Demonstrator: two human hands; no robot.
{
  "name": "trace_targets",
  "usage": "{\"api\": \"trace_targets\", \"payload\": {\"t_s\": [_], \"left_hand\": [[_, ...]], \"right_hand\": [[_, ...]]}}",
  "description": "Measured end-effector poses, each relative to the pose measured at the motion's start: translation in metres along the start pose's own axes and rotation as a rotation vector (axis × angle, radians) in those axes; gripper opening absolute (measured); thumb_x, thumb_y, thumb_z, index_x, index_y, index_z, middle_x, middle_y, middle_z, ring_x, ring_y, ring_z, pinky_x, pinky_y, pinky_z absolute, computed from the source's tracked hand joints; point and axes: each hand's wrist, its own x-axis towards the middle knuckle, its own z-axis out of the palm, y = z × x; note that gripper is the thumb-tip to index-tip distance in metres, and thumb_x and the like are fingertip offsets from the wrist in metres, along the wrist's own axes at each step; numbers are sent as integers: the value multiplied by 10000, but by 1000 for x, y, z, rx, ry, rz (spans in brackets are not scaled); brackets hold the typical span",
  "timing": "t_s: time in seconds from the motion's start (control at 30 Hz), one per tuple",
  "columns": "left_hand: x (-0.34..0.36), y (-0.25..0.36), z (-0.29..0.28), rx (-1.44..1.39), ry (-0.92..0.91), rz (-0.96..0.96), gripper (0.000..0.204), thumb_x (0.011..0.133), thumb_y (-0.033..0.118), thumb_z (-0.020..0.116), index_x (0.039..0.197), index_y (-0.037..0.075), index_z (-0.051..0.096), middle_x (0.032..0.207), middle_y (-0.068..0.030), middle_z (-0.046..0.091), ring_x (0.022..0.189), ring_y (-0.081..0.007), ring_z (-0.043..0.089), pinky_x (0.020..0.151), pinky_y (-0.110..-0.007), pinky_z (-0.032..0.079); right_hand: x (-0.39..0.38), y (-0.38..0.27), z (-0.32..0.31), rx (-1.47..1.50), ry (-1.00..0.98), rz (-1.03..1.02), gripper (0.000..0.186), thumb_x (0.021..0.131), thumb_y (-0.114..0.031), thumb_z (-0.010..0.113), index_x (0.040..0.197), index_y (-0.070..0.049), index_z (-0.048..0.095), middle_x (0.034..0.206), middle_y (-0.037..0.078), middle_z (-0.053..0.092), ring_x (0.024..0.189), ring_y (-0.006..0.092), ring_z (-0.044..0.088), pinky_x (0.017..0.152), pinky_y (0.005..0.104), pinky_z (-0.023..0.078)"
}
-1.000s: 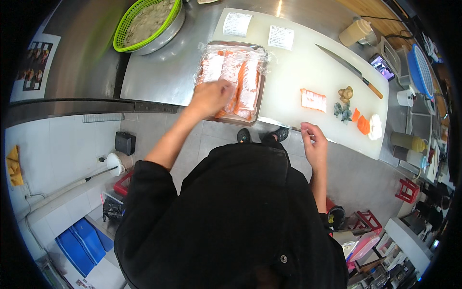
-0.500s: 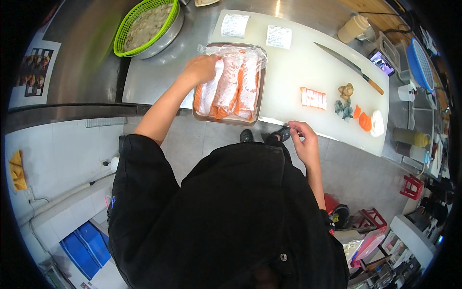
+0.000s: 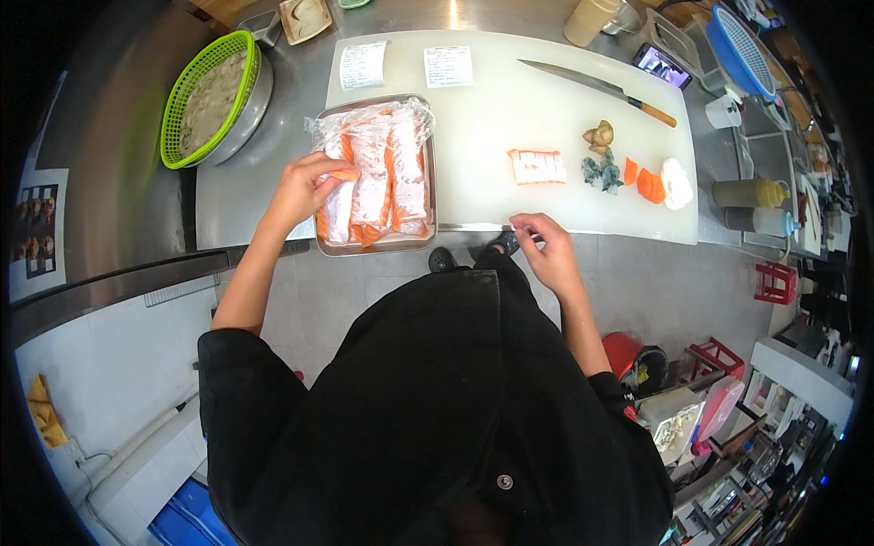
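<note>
Hands [image 3: 302, 189] [image 3: 552, 255] near salmon [image 3: 370, 177], knife [image 3: 601, 86] beyond.

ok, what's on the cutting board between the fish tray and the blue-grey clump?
One orange-and-white block, apart from both the fish tray and the blue-grey clump. Head view shows it.

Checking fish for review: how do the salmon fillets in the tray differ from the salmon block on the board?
The salmon fillets are long; the salmon block is shorter. The fillets lie together in the metal tray, the block on the white board. Both show orange and pale areas.
</note>
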Motion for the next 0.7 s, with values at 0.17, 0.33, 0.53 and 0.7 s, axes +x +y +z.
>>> {"api": "trace_targets", "payload": {"t_s": [0.17,0.33,0.53,0.7], "left_hand": [[7,6,11,-204,1,-253,328,943,140,702,1261,63,674,1039,-83,744,878,-183,687,802,-330,544],[11,-14,7,-209,-121,-269,495,931,213,704,1377,37,581,1099,-78,723,955,-167,680,873,-322,537],[-4,-24,5,-977,-76,-613,383,992,289,676,1278,36,645,1077,-18,710,930,-97,643,844,-280,523],[-17,-9,26,-576,7,-481,274,1029,249,645,1172,19,688,976,22,706,902,-54,616,813,-246,509]], "right_hand": [[2,-3,-3,-5,-1,27,172,938,-59,661,1099,-47,720,1005,124,721,851,221,700,731,318,552],[-5,2,-9,-4,-10,37,180,960,-39,645,1128,-41,711,1048,88,730,933,178,705,778,310,560],[-10,8,-11,1,14,77,184,963,-38,640,1134,-33,710,1054,88,730,965,173,706,797,309,561],[-3,5,-3,13,1,37,179,961,-33,642,1126,-36,712,1045,85,729,949,169,703,791,304,560]]}}
